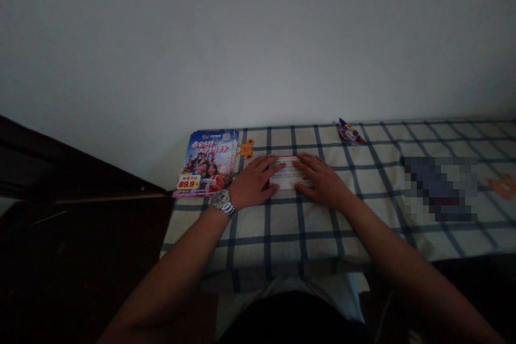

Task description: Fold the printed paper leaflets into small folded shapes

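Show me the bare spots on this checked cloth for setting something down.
Free: the checked cloth toward the front edge, in the middle, and the patch between right hand and paper boat. Crowded: back left, where flyers, left hand and folded paper sit close.

The left hand (pixel 253 181) and right hand (pixel 322 183) lie flat over both ends of the white paper (pixel 288 176), so only its middle strip shows, with print too small to read. A pixelated patch (pixel 439 188) blots out part of the checked cloth (pixel 282 226), which runs off the right edge. The small coloured thing (pixel 350 133) by the wall is too small to identify.
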`<state>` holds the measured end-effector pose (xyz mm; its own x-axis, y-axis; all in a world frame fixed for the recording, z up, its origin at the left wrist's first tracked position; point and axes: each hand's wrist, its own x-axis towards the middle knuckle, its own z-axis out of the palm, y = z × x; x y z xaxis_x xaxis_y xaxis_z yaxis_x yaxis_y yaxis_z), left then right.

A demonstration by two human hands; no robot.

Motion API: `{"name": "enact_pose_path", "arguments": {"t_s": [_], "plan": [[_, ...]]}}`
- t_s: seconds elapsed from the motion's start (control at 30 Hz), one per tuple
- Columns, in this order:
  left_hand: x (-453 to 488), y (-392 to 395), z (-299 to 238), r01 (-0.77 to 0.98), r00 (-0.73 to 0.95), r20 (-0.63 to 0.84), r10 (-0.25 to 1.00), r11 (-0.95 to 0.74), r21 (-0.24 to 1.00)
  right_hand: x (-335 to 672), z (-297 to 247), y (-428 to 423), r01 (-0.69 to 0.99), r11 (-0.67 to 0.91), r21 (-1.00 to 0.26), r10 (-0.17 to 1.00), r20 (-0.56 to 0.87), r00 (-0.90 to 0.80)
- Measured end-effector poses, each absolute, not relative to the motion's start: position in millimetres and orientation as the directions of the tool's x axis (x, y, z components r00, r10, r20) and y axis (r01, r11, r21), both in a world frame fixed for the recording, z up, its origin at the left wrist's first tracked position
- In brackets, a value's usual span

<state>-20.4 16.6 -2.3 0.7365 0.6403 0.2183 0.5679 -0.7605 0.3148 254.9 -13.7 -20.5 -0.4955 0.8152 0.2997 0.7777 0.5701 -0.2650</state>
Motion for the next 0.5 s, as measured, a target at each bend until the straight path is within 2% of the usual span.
{"name": "enact_pose_path", "arguments": {"t_s": [0.5], "plan": [[-34.9, 25.9, -4.0, 0.519, 0.793, 0.163, 0.586, -0.792, 0.323, 254.9, -18.7, -13.8, 0.789, 0.557, -0.259, 0.825, 0.282, -0.49]]}}
